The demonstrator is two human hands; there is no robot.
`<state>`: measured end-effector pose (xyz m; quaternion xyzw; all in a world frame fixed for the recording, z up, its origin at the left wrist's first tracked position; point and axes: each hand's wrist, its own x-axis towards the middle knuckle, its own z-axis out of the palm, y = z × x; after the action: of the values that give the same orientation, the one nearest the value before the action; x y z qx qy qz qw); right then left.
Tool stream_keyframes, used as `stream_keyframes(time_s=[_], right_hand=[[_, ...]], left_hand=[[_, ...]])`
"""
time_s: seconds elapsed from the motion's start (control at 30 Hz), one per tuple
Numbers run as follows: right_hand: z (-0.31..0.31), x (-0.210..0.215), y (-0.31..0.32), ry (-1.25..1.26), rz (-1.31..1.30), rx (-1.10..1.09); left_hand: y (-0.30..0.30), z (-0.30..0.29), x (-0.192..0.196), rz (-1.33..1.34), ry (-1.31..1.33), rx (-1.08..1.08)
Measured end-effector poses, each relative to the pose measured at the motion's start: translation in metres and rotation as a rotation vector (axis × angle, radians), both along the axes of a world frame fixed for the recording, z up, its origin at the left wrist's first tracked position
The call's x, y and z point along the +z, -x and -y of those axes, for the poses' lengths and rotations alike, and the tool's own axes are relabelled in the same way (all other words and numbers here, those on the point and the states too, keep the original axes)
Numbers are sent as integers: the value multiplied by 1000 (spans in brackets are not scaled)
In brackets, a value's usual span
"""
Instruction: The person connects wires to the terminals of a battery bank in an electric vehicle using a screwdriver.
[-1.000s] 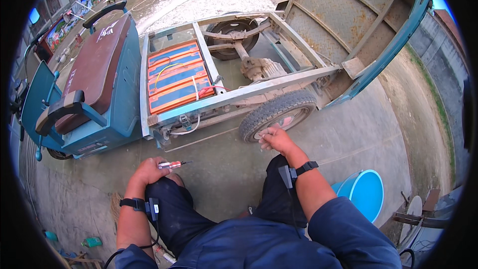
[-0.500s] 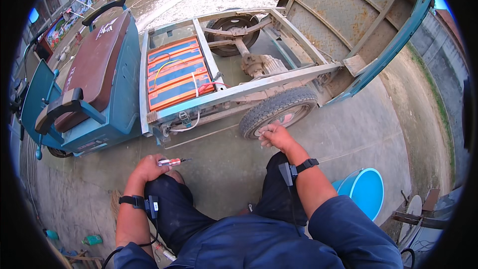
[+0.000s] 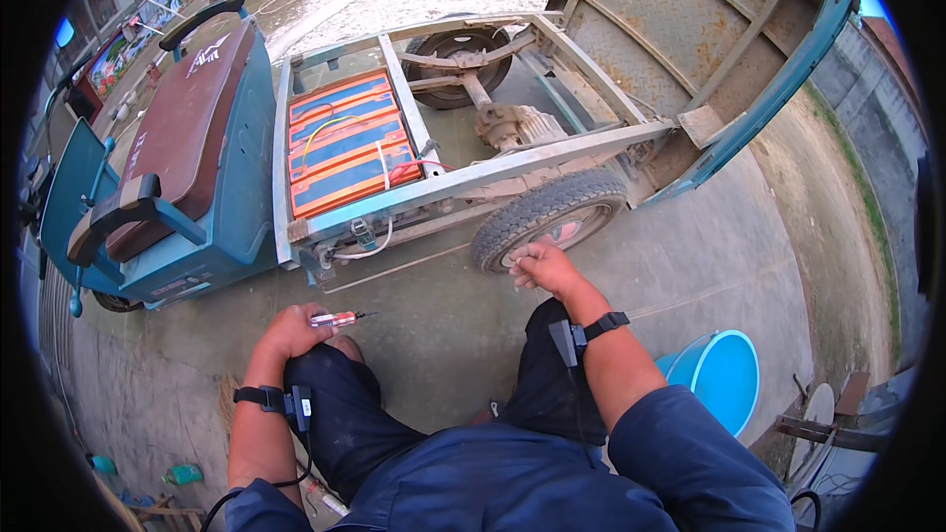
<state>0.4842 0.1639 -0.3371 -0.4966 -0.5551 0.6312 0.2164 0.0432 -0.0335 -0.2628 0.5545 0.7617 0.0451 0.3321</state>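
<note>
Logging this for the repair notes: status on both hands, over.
Left hand grips a small screwdriver. Right hand at the tyre. Nothing between them.

Navy blue work jacket, both sleeves pushed up past the elbow so the forearms are bare. Dark trousers, near black, with a few pale scuff marks on the left thigh. Black strap on each wrist: left wrist strap (image 3: 258, 396) carries a small black module on its inner side with a thin black cable trailing down toward the jacket; right wrist strap (image 3: 603, 323) has a similar black module hanging just beside it, cable running along the forearm. No gloves on either hand.
</note>
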Motion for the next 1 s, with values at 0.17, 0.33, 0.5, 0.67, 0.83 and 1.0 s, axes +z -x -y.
stream_keyframes(time_s=[0.17, 0.33, 0.5, 0.67, 0.83, 1.0], right_hand=[[0, 2, 1, 3, 2, 8], [1, 6, 1, 9, 44, 18], [1, 5, 2, 11, 45, 13], [0, 4, 3, 12, 52, 13], [0, 4, 4, 13, 53, 7], [-2, 1, 4, 6, 29, 19]], left_hand=[[3, 2, -7, 10, -54, -8], [3, 2, -7, 6, -66, -2], [2, 2, -6, 6, -65, -2], [-1, -1, 2, 11, 10, -1], [-1, 0, 3, 10, 11, 9], [4, 0, -4, 71, -11, 22]])
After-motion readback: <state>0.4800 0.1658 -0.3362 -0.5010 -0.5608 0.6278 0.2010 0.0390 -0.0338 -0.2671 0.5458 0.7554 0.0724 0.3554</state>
